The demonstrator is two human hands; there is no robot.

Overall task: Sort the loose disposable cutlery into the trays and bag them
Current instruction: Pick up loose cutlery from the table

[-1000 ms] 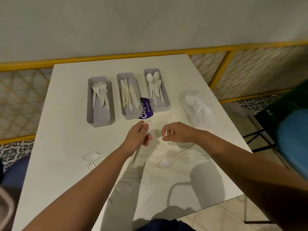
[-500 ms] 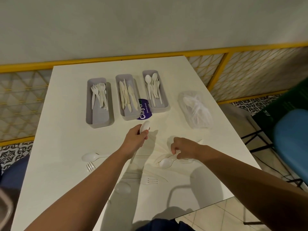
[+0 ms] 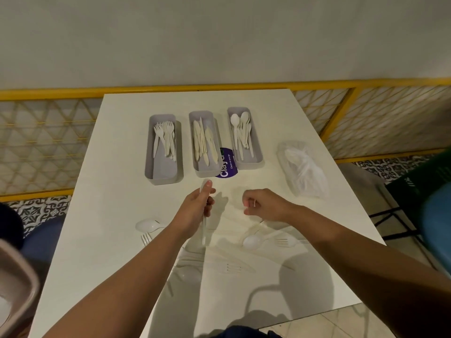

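Three grey trays stand in a row on the white table (image 3: 107, 215): the fork tray (image 3: 162, 180), the knife tray (image 3: 207, 173) and the spoon tray (image 3: 250, 164). My left hand (image 3: 197, 211) is just in front of the knife tray, closed around a white spoon (image 3: 204, 234) held bowl-up. My right hand (image 3: 266, 203) hovers to its right with fingers pinched; a sliver of white cutlery shows between them. Loose pieces lie nearer me: a spoon (image 3: 147, 225), a fork (image 3: 146, 239), a second spoon (image 3: 252, 241) and two more forks (image 3: 285, 241) (image 3: 234, 267).
A clear plastic bag (image 3: 302, 169) holding white cutlery lies right of the spoon tray. A purple sticker (image 3: 227, 164) sits between the knife and spoon trays. A blue chair (image 3: 436, 228) is off the table's right edge, and a pale container (image 3: 14, 289) is at the lower left.
My right hand has lifted from the loose spoon on the table, which stays put. My left hand has raised its spoon slightly toward the trays.
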